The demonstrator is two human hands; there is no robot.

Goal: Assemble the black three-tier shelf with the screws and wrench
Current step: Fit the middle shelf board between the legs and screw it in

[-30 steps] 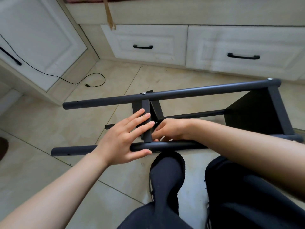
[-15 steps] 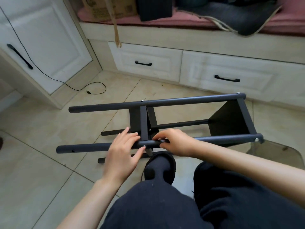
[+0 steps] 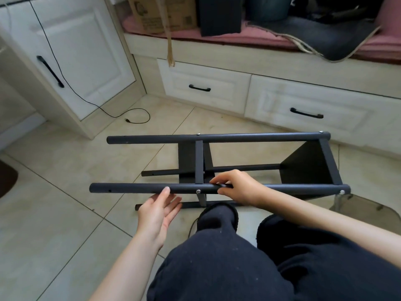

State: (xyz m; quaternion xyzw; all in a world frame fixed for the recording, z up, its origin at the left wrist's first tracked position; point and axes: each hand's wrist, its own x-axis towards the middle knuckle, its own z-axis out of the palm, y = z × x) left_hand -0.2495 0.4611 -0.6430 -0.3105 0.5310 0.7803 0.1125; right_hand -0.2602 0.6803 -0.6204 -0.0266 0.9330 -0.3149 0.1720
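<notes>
Black three-tier shelf [image 3: 249,136] lying on its side on the tiled floor [image 3: 54,192], centre of view, long tubes running from 9 o'clock to 3 o'clock. Judged stiff and moderately light: painted metal tube, smooth and probably slippery under bare skin, not fragile but liable to scratch the tile and to rack at any joint not yet tightened. Best taken hold of on the near tube [image 3: 134,188] close to a crossbar joint, never on the free tube ends at 9 o'clock, where leverage would twist the frame. Right hand [image 3: 236,187] wrapped over the near tube just right of the middle joint, fingers curled round it and seemingly pinching a thin dark tool, probably the wrench, though too small to confirm. Left hand [image 3: 159,210] spread, fingers straight and apart, one fingertip touching the underside of the near tube at 7 o'clock of the joint, gripping nothing. Count: four long tubes visible, two thick uprights on top and two thinner-looking ones below; two panels fitted, one at the middle and one at the 3 o'clock end, third tier absent; four silver screws [image 3: 198,191] seen. Loose screws not visible.
</notes>
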